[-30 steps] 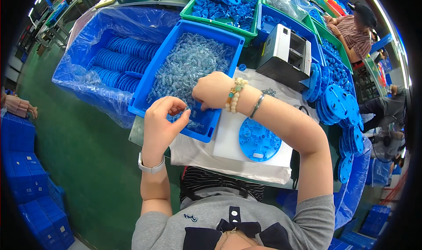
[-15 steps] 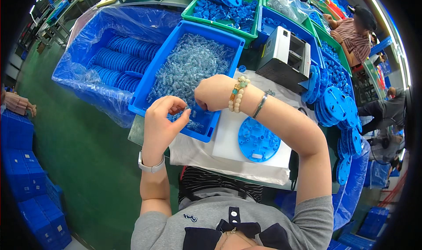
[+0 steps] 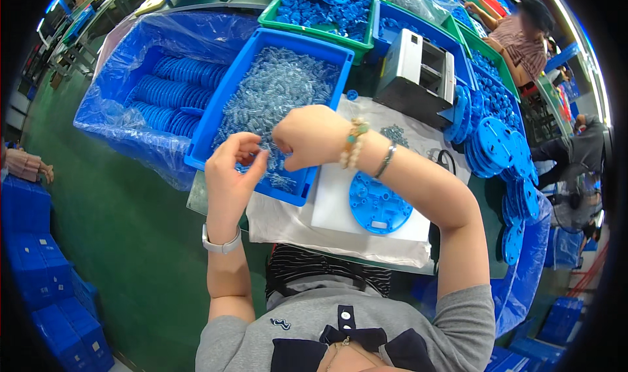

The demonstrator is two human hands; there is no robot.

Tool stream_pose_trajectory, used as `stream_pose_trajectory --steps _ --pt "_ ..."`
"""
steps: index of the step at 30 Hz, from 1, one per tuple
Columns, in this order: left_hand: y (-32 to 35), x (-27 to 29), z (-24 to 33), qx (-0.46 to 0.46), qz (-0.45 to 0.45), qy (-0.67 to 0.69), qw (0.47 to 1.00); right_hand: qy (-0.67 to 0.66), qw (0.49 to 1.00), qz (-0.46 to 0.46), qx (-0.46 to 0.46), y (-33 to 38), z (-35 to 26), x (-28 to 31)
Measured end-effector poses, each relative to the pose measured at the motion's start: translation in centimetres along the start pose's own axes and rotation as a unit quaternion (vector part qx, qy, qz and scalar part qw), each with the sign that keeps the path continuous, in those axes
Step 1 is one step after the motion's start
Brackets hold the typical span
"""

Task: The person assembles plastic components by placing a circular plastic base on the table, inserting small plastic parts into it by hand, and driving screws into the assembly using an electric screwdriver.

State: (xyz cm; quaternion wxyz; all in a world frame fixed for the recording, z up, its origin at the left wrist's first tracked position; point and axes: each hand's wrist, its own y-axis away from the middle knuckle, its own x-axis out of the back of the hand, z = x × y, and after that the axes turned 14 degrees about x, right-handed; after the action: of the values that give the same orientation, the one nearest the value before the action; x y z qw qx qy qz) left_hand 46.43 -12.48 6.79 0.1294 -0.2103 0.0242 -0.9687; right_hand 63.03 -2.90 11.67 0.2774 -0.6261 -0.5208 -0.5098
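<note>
Here, left hand (image 3: 226,170), right hand (image 3: 313,138), at one tray (image 3: 226,98), countless springs (image 3: 281,81)

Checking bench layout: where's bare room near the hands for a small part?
Bare: white board between the spring tray and the blue disc; pale cloth between the tray's near end and the person.
Crowded: the tray, heaped with springs, left hand and right hand over it; far right, stacked discs.

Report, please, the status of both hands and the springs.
Left hand, right hand: both curled over blue tray, grips unclear. Coil springs piled loosely inside. Right hand hides some.
</note>
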Motion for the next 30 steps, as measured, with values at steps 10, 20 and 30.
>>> stream_pose_trajectory --steps 10,20,30 --pt "5.0 -2.0 3.2 -0.117 -0.082 0.097 0.985 -0.263 0.917 0.301 -0.003 19.1 0.7 -3.3" --pt "8.2 -12.1 2.9 -0.121 -0.14 -0.023 0.982 -0.13 0.929 0.33 -0.11 25.5 -0.5 -9.4" --pt "6.7 -13.7 1.8 -0.107 -0.121 -0.118 0.98 -0.061 0.947 0.295 -0.109 25.5 0.6 -10.8"
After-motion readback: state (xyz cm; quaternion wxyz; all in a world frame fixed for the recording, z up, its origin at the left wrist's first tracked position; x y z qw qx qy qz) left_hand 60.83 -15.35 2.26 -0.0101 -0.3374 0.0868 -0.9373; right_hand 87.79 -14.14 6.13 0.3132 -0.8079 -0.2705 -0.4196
